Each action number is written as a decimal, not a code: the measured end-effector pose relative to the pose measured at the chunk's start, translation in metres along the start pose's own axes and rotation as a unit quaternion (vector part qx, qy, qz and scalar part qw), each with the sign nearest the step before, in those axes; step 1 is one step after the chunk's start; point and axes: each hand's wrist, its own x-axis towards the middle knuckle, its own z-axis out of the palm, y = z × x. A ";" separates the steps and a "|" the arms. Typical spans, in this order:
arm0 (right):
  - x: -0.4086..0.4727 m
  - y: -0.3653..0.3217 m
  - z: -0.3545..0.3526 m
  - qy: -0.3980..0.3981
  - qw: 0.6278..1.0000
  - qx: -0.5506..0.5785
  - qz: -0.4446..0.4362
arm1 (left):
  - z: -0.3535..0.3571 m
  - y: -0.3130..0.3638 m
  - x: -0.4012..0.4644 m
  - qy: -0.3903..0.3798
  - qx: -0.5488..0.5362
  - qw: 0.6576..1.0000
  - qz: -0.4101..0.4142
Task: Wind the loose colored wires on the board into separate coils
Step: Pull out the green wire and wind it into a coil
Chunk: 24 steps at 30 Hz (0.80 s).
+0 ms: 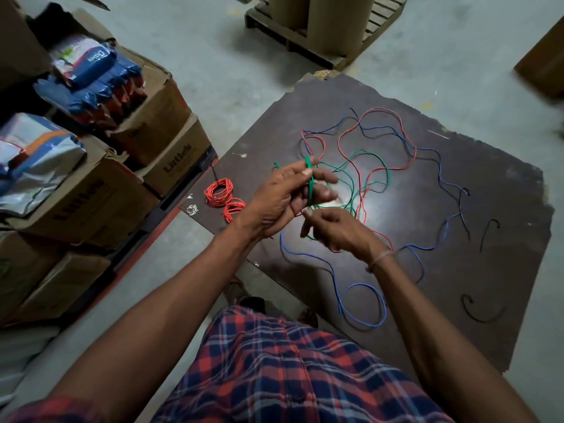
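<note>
Gripping an upright green coil (310,181), left hand (280,198); right hand (335,228) apparently pinches its tail.

Your two bare forearms and a checked garment, seen from your own head looking down.

Both your arms are uncovered from the elbow down to the left hand (279,199) and the right hand (337,228), with no gloves or rings visible. A thin, pale band (380,260) circles your right wrist. Below your arms, a plaid cloth (283,370) in red, dark navy and pale grey-white checks covers your lower body, its fabric lightly creased. A strip of the same checked pattern shows at the bottom left corner.
</note>
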 end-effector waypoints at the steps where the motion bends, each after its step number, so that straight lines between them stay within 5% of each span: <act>1: -0.009 -0.007 0.004 -0.022 0.999 -0.031 0.005 | -0.003 -0.002 0.002 0.030 0.012 0.999 0.015; 3: -0.028 -0.019 0.001 -0.066 0.987 -0.145 -0.008 | -0.016 -0.005 0.008 0.093 0.115 0.988 0.048; 6: -0.052 -0.039 -0.023 -0.075 0.953 -0.286 -0.061 | -0.039 -0.010 0.011 0.150 0.345 0.924 0.060; 10: -0.056 -0.058 -0.064 -0.016 0.976 -0.159 -0.145 | -0.039 -0.015 0.007 0.028 0.475 0.880 0.008; 13: -0.039 -0.056 -0.084 0.036 0.972 0.102 -0.210 | -0.024 -0.018 0.000 -0.056 0.363 0.929 -0.053; 17: -0.003 -0.045 -0.097 0.076 0.921 0.318 -0.211 | -0.011 -0.021 -0.013 -0.045 0.124 0.987 -0.091; 24: 0.051 -0.003 -0.060 0.156 0.981 0.073 -0.088 | -0.012 -0.014 -0.022 -0.039 -0.045 0.993 -0.106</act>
